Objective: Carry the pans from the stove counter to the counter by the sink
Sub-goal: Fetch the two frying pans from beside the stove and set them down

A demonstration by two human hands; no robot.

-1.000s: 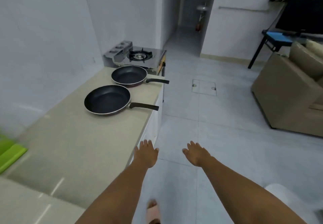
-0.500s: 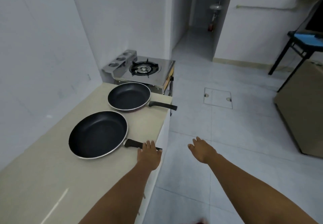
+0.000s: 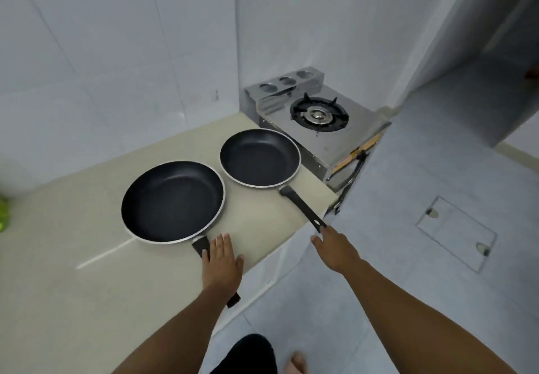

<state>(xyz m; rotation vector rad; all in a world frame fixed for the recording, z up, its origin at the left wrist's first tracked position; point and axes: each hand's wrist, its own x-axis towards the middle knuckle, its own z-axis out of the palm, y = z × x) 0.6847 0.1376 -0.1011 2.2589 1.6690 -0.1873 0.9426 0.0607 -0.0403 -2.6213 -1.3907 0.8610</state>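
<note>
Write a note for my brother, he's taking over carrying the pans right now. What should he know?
Left hand: open, lying flat over the handle of the big pan, not gripping it yet.
Right hand: open, fingers just reaching the handle tip of the small pan, no grip yet.
Both pans sit empty on the counter next to the stove, handles pointing toward you.
Done: nothing carried yet.
Left: grab both handles, lift, and take the pans to the counter by the sink.

No readable text

I see no words, labels, brands or numbers on anything in my view here.
</note>
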